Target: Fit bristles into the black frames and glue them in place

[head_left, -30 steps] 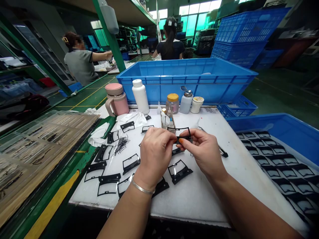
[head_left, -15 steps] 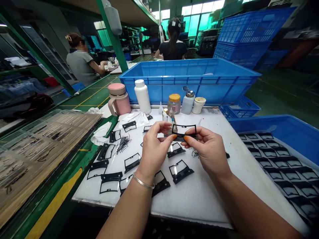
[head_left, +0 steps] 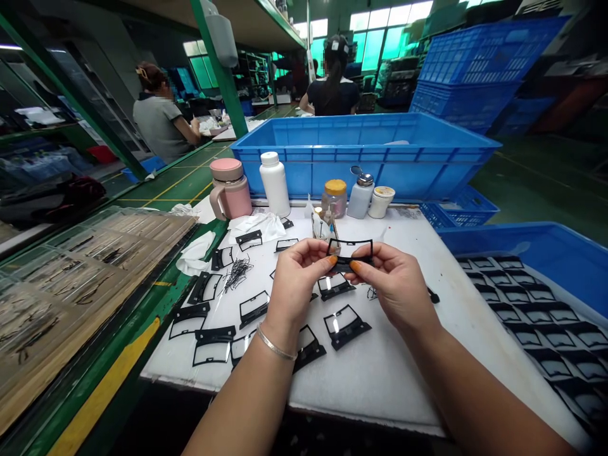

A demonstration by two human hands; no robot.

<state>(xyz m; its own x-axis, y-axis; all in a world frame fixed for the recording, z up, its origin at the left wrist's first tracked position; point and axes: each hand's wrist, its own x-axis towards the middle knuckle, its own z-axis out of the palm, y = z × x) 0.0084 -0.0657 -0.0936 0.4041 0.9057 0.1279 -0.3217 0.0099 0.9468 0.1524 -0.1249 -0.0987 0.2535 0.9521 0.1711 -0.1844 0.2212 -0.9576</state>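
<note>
Both of my hands pinch one small black frame with a clear window (head_left: 350,261), raised over the white work surface (head_left: 380,386). My left hand (head_left: 300,278) is closed on its left end, with the thumb along the dark lower bar. On the right end, my right hand (head_left: 392,285) grips with thumb and fingers. Several similar black frames lie below and to the left, one of them (head_left: 346,326) just under my hands. A tangle of thin black strips (head_left: 237,273) sits among them. Fingertips hide parts of the held frame's ends.
Behind stand a pink mug (head_left: 231,190), a white bottle (head_left: 274,183), a yellow-lidded jar (head_left: 334,197), a pump bottle (head_left: 361,196) and a large blue crate (head_left: 370,171). A blue bin (head_left: 546,244) at right holds rows of frames. A compartmented tray (head_left: 95,272) lies left. Two people sit beyond.
My right fingers have shifted slightly along the frame's right end, and the left fingers have curled in closer. The whole view has moved a little; both hands keep hold of the frame.
</note>
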